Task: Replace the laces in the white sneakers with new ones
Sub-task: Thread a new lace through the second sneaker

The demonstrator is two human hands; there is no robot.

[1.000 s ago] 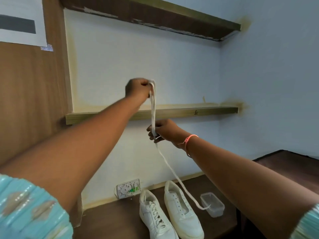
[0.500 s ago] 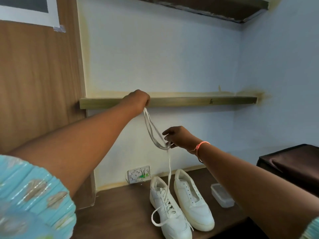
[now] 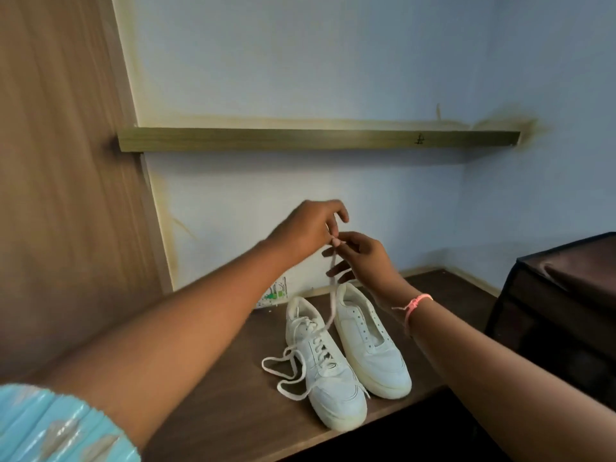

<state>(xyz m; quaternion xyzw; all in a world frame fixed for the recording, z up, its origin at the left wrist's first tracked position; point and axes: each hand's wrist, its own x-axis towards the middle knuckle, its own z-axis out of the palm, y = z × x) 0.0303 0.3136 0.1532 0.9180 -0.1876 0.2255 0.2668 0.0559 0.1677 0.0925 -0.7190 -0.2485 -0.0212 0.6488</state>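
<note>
Both hands meet in the air above the heels of 2 white sneakers. The left hand point(image 3: 308, 228) has its fingers curled, thumb and forefinger pinching the top of a white lace point(image 3: 331, 295). The right hand point(image 3: 363, 258) pinches the same lace just beside it with thumb and forefinger, while its other fingers spread loosely below. A pink string bracelet point(image 3: 415, 303) circles the right wrist.

From the pinch the lace hangs down between the 2 shoes and trails over the left sneaker point(image 3: 325, 365), ending in loose loops on the brown surface point(image 3: 233, 411) to that shoe's left. The left sneaker has laces crossing its eyelets. The right sneaker point(image 3: 370, 341) stands just beside it, touching or nearly so, with its eyelets bare.

Behind the shoes a wall socket point(image 3: 276, 293) sits low on the pale wall, partly hidden by the left forearm. A wooden shelf point(image 3: 316, 139) runs across the wall higher up. A dark box point(image 3: 560, 295) stands at the right.
</note>
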